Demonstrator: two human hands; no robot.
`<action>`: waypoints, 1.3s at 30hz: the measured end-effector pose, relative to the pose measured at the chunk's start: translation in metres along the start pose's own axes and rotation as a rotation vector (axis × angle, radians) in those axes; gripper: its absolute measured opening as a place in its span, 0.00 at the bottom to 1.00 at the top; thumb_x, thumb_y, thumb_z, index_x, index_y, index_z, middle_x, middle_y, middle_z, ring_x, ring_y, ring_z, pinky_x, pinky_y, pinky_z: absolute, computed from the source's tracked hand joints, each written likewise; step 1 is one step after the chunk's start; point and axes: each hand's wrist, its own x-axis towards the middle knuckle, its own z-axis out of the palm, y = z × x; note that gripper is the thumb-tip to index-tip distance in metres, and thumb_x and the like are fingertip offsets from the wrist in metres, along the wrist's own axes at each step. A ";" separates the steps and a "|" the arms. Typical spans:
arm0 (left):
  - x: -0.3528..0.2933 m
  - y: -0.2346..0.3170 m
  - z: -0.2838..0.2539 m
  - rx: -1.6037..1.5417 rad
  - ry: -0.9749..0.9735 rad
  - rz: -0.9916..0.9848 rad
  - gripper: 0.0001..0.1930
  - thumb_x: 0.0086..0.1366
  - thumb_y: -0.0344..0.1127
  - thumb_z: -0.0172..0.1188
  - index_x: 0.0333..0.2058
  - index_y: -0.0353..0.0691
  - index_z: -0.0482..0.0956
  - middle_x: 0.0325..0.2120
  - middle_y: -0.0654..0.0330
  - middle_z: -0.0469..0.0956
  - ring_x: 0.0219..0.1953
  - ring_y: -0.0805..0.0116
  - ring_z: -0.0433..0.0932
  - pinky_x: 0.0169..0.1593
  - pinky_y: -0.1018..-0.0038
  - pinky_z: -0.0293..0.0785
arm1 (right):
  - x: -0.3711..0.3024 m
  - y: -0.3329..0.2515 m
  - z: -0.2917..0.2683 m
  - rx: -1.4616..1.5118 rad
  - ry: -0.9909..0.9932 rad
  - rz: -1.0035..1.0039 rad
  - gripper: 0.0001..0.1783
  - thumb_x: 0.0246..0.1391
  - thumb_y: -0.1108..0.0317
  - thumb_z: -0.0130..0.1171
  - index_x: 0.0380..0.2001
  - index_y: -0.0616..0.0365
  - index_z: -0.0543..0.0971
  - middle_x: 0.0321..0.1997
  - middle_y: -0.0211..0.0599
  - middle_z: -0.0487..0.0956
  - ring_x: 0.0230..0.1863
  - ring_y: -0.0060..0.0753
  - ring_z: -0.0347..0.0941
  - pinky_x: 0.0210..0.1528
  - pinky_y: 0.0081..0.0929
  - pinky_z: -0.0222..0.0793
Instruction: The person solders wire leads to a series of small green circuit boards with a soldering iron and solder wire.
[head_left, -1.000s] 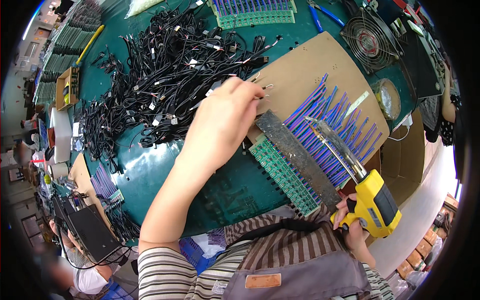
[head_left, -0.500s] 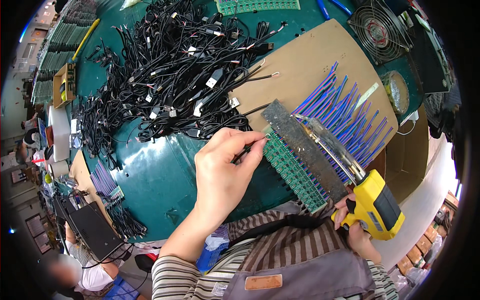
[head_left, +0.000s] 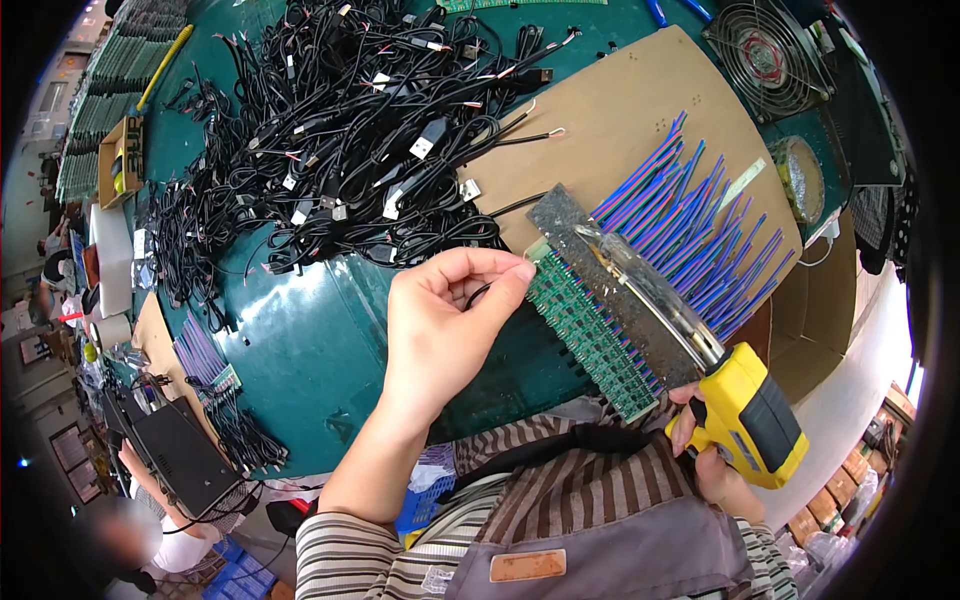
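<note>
My left hand (head_left: 438,330) pinches a thin black cable (head_left: 479,296) between thumb and forefinger, mostly hidden by the fingers. Its fingertips are at the far end of a green circuit board panel (head_left: 590,340) made of several small boards in a row. A dark, worn metal bar (head_left: 655,342) lies along the panel's right side. My right hand (head_left: 703,450) grips a yellow and black soldering gun (head_left: 748,412). The gun's long metal tip slants up and left over the bar. Blue, red and dark ribbon wires (head_left: 680,225) fan out to the bar's right.
A large tangle of black USB cables (head_left: 350,150) fills the far left of the green table. Brown cardboard (head_left: 610,110) lies under the wires. A fan (head_left: 765,52) stands far right, near a round container (head_left: 797,180). A black box (head_left: 175,455) and another person (head_left: 150,525) are at lower left.
The view has shifted slightly. My left fingertips stay by the panel's far end, with the cable turned a little. The soldering gun keeps nearly the same place over the metal bar.
</note>
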 end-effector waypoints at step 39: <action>0.039 0.041 -0.007 0.572 -0.180 -0.176 0.08 0.49 0.30 0.70 0.26 0.30 0.84 0.20 0.64 0.80 0.21 0.83 0.72 0.24 0.84 0.65 | 0.008 -0.008 -0.024 -0.444 -0.098 -0.101 0.18 0.44 0.58 0.61 0.36 0.60 0.81 0.37 0.44 0.80 0.35 0.49 0.78 0.38 0.37 0.75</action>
